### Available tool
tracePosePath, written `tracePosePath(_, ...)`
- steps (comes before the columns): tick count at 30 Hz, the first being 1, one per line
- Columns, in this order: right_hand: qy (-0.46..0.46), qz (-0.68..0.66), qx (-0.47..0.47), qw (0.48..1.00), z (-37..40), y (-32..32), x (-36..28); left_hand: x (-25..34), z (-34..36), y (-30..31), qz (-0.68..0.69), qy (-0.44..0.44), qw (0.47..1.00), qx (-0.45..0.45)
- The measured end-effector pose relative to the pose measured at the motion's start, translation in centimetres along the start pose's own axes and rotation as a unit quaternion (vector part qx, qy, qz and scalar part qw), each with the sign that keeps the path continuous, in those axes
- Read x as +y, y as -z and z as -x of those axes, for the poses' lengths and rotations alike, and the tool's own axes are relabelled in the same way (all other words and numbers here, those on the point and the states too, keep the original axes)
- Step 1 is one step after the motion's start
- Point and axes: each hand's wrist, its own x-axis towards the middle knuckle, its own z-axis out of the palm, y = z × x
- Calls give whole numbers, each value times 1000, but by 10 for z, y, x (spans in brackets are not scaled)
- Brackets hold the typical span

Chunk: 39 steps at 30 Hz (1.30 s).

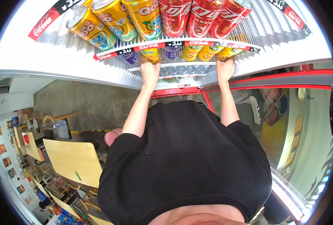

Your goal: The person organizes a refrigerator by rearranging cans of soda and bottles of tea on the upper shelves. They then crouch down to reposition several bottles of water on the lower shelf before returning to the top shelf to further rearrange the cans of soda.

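Inside a drinks fridge, my left hand (150,75) reaches under the front edge of the upper shelf. Its fingers are closed around the lower part of a yellow drink (150,55), whose top is hidden by the shelf strip. On the right, my right hand (225,70) grips another yellow drink (228,52) at the end of the same row, its fingers partly hidden. Between the hands stand a purple drink (171,54) and more yellow drinks (190,53). Another purple drink (130,58) is left of my left hand.
Orange cans (142,18) and red Coca-Cola cans (175,18) fill the shelf above, behind a labelled shelf strip (159,45). Clear bottles (183,70) stand lower down. The glass door (249,108) is open at right. A wooden table (72,157) stands behind at left.
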Motion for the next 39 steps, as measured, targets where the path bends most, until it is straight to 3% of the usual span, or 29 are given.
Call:
tracePosePath(22, -56, -31, -9, 998, 2, -3, 3, 5, 3, 0, 18, 2, 1000, -13)
tracePosePath(28, -55, -28, -22, 998, 3, 1, 1, 10, 7, 7, -30, 0, 999, -35)
tracePosePath(32, 25, -52, 6, 998, 8, -4, 14, 28, 30, 22, -22, -9, 1000, 18)
tracePosePath(35, 16, -95, 10, 995, 23, 10, 4, 39, 48, 33, 54, -19, 997, 43)
tracePosePath(39, 19, -144, 50, 988, 45, 12, 4, 54, 49, 45, 69, -41, 996, -38)
